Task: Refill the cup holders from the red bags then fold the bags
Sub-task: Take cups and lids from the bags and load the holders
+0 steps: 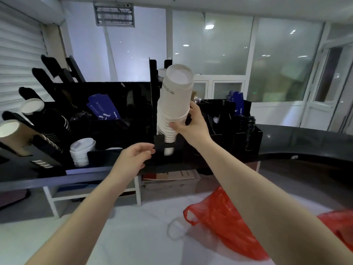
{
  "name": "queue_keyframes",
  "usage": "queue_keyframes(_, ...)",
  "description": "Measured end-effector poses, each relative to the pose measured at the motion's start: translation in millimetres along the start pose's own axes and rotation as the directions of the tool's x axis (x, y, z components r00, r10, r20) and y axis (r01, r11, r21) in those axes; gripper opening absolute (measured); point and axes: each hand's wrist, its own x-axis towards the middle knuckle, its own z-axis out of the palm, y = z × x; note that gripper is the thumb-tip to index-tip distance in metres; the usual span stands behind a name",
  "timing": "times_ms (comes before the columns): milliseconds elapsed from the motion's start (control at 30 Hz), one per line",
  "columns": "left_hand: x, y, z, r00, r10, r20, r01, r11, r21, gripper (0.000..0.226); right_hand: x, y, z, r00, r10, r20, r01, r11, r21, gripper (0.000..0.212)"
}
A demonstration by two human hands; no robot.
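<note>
And the right grip (191,125) wraps the cup stack (176,96) leaning in the holder (159,142), left grip (136,155) loosely spread at the holder's front, red bag (219,213) below it.

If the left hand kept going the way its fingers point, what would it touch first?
Probably the black cup holder, at its front bracket just beyond the left hand; depth is unclear.

dark counter (86,174) carries the black cup holder racks (133,104) side by side, white floor (133,236) below it has 2 red bags (225,222) lying crumpled.
</note>
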Motion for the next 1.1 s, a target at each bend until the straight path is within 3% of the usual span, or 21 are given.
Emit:
queue_keyframes(167, -20.3, 7.0, 16.5, 0.997, -0.022, -0.081, 0.02, 1.0, -0.019, 0.026, 0.2, -20.7, -9.7, 0.998, -0.063, 0.019, 0.063, 0.998, 0.007, 0.075)
queue_keyframes(533, -36.0, 6.0, 31.0, 0.982, 0.015, -0.188, 0.005, 0.994, 0.109, 0.024, -4.2, -21.0, -13.6, 0.996, -0.064, 0.059, 0.066, 0.997, -0.031, 0.073)
queue_keyframes(667, -35.1, 9.0, 34.6, 0.983, 0.079, -0.164, -0.04, 0.972, 0.229, 0.032, -14.4, -16.9, -18.7, 0.996, -0.028, 0.081, 0.034, 0.996, -0.079, 0.076)
queue_keyframes(833, -34.8, 18.4, 57.2, 0.971, 0.193, -0.144, -0.14, 0.939, 0.316, 0.041, -54.5, -11.3, -42.8, 0.977, -0.092, 0.192, 0.132, 0.97, -0.203, 0.064)
queue_keyframes(967, -40.1, 16.9, 102.9, 0.961, 0.275, -0.034, -0.249, 0.911, 0.328, 0.043, -100.4, 3.8, -95.1, 0.946, -0.12, 0.302, 0.216, 0.927, -0.308, 0.054)
queue_keyframes(1100, -49.4, 8.8, 177.0, 0.937, 0.336, 0.096, -0.348, 0.876, 0.334, 0.044, -141.0, 27.9, -173.4, 0.952, -0.03, 0.305, 0.182, 0.856, -0.483, 0.046)
